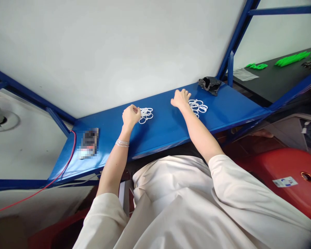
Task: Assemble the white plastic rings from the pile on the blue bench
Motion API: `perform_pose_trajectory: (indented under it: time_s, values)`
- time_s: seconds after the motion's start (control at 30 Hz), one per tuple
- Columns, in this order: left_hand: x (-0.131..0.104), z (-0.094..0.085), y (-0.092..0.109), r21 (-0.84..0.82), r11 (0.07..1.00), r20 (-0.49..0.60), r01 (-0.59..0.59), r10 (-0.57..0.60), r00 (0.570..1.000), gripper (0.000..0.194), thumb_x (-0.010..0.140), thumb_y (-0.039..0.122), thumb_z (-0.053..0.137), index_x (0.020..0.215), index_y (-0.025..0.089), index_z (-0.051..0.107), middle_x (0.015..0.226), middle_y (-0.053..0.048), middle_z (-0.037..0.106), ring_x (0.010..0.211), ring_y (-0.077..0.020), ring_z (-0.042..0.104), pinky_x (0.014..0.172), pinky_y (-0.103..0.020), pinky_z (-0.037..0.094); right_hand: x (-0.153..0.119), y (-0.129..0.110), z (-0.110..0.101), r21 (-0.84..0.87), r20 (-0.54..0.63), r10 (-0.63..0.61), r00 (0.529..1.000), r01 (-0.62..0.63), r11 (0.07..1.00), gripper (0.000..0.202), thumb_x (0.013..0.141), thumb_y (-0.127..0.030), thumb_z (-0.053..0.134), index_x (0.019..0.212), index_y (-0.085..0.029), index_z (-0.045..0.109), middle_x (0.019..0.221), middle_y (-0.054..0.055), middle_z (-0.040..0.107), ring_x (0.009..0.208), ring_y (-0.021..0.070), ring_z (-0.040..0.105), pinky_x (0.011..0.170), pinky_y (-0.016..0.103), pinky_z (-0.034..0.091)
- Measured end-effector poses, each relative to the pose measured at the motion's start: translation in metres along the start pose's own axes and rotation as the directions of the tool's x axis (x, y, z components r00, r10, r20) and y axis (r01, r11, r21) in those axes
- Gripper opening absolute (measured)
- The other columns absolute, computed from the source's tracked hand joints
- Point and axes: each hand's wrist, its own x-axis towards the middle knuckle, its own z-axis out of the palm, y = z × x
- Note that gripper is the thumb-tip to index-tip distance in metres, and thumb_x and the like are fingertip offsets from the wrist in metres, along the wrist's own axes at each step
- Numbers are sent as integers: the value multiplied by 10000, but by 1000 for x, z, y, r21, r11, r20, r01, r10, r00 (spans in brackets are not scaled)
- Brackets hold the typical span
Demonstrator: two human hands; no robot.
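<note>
My left hand (130, 116) is closed, its fingertips pinched at the left edge of a small bunch of white plastic rings (148, 115) that hangs low over or rests on the blue bench; I cannot tell which. Farther right, my right hand (180, 98) is palm down with the fingers apart, beside a looser heap of white rings (198, 106). The hand partly covers that heap's left edge, and nothing shows between its fingers.
A crumpled black plastic bag (209, 85) stands at the bench's back right. On the blue bench (165, 129), a pixelated object (89, 142) lies left, near a red cable (74, 141). Green parts (291, 59) lie on a black table at right. A red stool (280, 173) is beside me.
</note>
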Motion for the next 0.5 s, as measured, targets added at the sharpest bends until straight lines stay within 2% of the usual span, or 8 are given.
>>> perform_pose_trajectory:
  time_s: [0.07,0.17,0.27,0.37,0.43,0.5]
  values:
    - [0,-1,0,47,998,-3,45,-44,999,274,903,279,755,747,265,531,830,-98,725,869,-315,676,854,-428,500,15,21,3,20,-21,172,985,-171,985,566,838,-390,983,1202,-47,717,1497,351,541,1472,519,506,1186,798,417]
    - [-2,-3,4,83,993,-8,80,-80,997,274,913,241,743,782,265,503,906,-121,730,975,-355,701,941,-483,519,26,35,7,80,19,271,963,-271,959,535,804,-422,1003,1103,-75,726,1482,344,528,1468,531,511,1147,822,476]
    - [-4,-5,9,85,993,3,85,-85,996,273,930,224,723,802,265,486,944,-131,726,1021,-368,706,969,-501,519,24,30,8,2,104,281,954,-283,959,409,754,-240,1005,1010,-81,728,1471,347,515,1462,545,512,1138,803,517]
    - [-6,-8,13,89,993,1,75,-75,997,253,942,216,701,836,264,476,1019,-146,741,1056,-367,712,982,-501,516,18,20,6,-91,172,267,948,-255,963,371,736,-40,921,1047,-61,720,1513,356,469,1468,525,517,1133,752,555]
    - [-7,-8,14,100,993,9,63,-64,998,229,942,202,692,863,261,484,1078,-161,746,1078,-374,716,987,-505,515,15,17,4,-48,171,222,960,-217,975,346,767,-22,878,1070,-73,718,1527,346,460,1462,512,525,1119,740,571]
    - [-7,-8,15,113,992,13,53,-55,998,214,931,181,688,877,259,496,1097,-170,741,1079,-386,719,976,-511,517,13,17,3,59,139,166,976,-176,983,281,818,-70,857,1062,-100,720,1509,321,477,1457,512,526,1099,744,582]
